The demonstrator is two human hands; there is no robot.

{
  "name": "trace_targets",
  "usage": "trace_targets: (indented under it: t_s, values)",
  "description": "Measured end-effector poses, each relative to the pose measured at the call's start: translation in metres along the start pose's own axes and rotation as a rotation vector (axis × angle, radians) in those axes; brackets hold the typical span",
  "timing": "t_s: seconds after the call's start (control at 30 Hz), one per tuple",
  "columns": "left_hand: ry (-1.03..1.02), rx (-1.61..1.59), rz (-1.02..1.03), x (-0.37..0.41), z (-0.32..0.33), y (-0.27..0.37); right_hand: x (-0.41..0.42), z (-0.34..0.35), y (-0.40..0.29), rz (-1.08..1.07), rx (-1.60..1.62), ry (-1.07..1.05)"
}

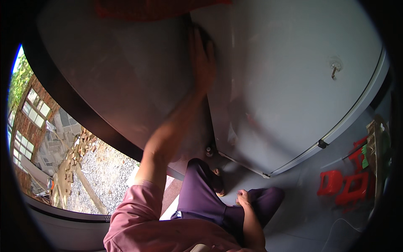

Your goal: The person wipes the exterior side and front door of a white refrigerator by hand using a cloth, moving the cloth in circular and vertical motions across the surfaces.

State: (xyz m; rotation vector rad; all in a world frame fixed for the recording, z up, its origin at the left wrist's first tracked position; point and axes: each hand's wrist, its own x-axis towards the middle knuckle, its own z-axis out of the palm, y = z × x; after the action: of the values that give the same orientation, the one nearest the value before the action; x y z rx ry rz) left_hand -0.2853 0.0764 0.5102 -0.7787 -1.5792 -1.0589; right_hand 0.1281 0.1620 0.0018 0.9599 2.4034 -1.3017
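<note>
My left arm stretches up and forward. My left hand (pixel 203 61) lies with fingers extended at the dark gap beside the upright edge of a pale appliance-like panel (pixel 283 78). To the left of the gap is a shaded, smooth grey panel (pixel 126 82), which the hand seems to touch. Shadow hides the fingertips. Down by my bent legs, my right hand (pixel 244 197) hangs near the thigh of my purple trousers (pixel 201 201), fingers curled in, with nothing visible in it.
A clear adhesive hook (pixel 335 67) is fixed to the pale panel. Red material (pixel 151 9) overhangs the top. Red plastic stools (pixel 349 186) stand on the grey floor (pixel 292 217) at right, near a thin white cord (pixel 330 228). Through an opening at left lies a gravel yard (pixel 94 170).
</note>
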Motion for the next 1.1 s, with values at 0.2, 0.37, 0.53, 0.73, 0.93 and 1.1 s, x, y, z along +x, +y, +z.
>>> trace_targets:
  t_s: [0.2, 0.37, 0.53, 0.73, 0.93, 1.1]
  values:
    - [0.041, 0.116, 0.268, 0.059, 0.003, -0.014, 0.005, 0.016, 0.013, -0.026, 0.124, 0.021]
    - [-0.322, 0.125, 0.216, -0.111, 0.021, 0.012, 0.004, 0.003, 0.003, -0.036, 0.145, 0.032]
    - [-0.592, 0.217, 0.080, -0.269, -0.015, -0.028, -0.011, -0.001, -0.021, -0.038, 0.104, -0.030]
    - [-0.308, 0.106, 0.154, -0.084, 0.000, 0.024, -0.016, -0.013, -0.016, -0.038, 0.034, 0.014]
    - [0.009, 0.041, 0.385, -0.002, 0.023, 0.054, -0.006, -0.005, -0.011, -0.021, 0.055, 0.013]
    - [-0.513, -0.091, 0.255, -0.203, 0.012, 0.008, -0.009, 0.002, -0.014, -0.086, 0.074, -0.012]
